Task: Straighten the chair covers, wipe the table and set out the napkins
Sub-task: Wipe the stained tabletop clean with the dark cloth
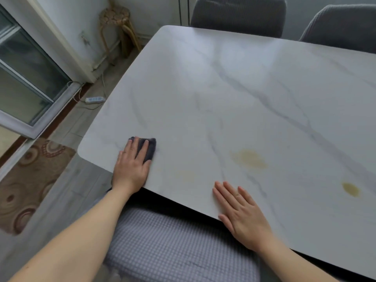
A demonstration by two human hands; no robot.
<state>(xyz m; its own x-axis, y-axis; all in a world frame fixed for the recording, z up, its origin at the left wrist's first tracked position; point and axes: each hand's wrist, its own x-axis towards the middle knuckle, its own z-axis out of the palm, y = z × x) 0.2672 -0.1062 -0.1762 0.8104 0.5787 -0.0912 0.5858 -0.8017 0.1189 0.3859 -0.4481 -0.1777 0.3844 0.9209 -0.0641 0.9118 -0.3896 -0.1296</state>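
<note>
A white marble-patterned table (234, 88) fills most of the view. My left hand (132, 165) lies flat near the table's near left corner, pressing a dark grey cloth (149, 147) against the top. My right hand (242, 214) rests flat and open on the near edge, holding nothing. Two yellowish stains mark the top: a large one (249, 158) ahead of my right hand and a small one (351, 189) further right. A chair with a grey checked cover (173, 247) is tucked under the near edge. Two chairs with dark grey covers (238, 15) (341, 25) stand at the far side.
A wicker stool (117, 23) stands in the far left corner by the wall. A white power strip (94, 99) with its cord lies on the floor left of the table. A brown patterned rug (26, 184) covers the floor at the left, beside a glass sliding door (26, 78).
</note>
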